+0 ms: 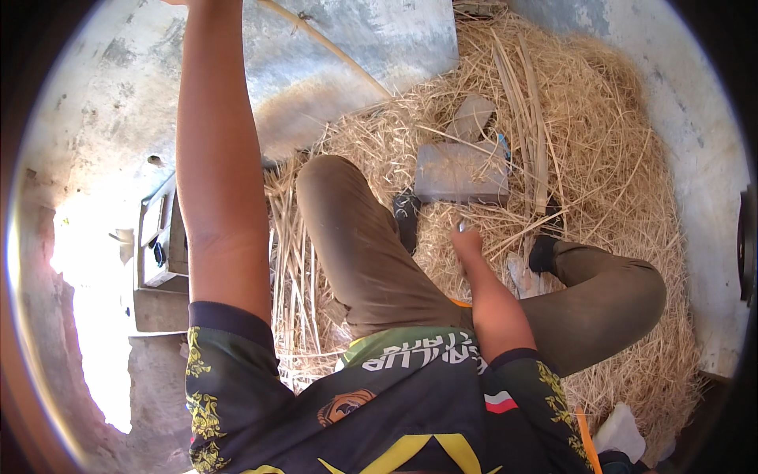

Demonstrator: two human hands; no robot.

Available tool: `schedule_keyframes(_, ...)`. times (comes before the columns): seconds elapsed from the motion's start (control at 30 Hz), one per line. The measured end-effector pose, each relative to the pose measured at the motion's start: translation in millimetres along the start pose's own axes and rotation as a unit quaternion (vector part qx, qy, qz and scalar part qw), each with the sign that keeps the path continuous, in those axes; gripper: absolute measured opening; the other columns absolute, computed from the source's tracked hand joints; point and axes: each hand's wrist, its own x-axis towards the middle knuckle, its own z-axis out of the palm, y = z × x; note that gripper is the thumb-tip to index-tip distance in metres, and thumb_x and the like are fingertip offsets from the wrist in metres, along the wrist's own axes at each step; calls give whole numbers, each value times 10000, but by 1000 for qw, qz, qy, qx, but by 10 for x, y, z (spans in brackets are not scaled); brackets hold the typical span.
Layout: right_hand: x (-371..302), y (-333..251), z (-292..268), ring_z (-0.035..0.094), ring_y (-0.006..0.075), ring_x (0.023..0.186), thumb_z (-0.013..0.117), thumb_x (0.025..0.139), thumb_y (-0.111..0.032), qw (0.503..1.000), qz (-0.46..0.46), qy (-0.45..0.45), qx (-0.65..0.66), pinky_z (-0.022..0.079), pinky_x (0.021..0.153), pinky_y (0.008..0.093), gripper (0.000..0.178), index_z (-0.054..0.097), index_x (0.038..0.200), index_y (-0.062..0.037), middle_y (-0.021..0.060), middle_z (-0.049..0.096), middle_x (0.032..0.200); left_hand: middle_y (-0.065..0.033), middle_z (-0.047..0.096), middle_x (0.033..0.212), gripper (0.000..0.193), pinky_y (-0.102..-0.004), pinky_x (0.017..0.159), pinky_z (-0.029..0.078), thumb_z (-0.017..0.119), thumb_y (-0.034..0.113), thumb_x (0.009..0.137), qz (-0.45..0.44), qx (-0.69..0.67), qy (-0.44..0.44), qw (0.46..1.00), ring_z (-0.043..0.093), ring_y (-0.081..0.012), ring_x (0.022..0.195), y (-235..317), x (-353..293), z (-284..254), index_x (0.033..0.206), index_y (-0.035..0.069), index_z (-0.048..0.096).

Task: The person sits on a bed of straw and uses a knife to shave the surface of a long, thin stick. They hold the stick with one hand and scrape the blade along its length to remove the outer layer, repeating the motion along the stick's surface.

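Note:
My left arm stretches straight up, and only a sliver of my left hand [177,2] shows at the top edge, its fingers cut off by the frame. Between my bent knees, my right hand [468,243] is closed round a small thing with a pale, shiny end [462,227]; most of it is hidden in my fist. Just beyond that fist, a grey rectangular block [460,175] lies on the straw, with wisps of straw on top. A flatter grey piece [471,118] rests behind it. Something small and blue [504,145] sits by the block's right corner.
Dry straw [600,150] covers the floor, with long split strips [533,118] at its back. A thin pole [332,46] slants against the stained wall [126,71]. At left stands a box-like wooden object [164,245] by a bright opening. A white chunk [620,433] lies lower right.

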Motion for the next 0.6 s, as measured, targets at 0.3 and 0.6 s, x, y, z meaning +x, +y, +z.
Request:
schedule_keyframes(0.3, -72, -722, -377, 584, 273, 562, 668, 807, -247, 973, -139, 19, 183, 446, 614, 448, 331, 621, 683, 55, 164, 630, 608, -31, 464, 553, 577, -329, 430, 357, 398, 571, 1042, 25, 133, 8, 991, 448, -164, 459, -160, 83, -211, 754, 94, 549)
schedule_keyframes(0.6, 81, -192, 3, 584, 215, 479, 681, 820, -187, 981, -16, -44, 190, 460, 511, 390, 250, 575, 684, -7, 99, 583, 575, -30, 468, 553, 590, -342, 437, 377, 404, 579, 1036, 38, 136, 10, 990, 460, -172, 465, -11, -80, 56, 747, 91, 569)
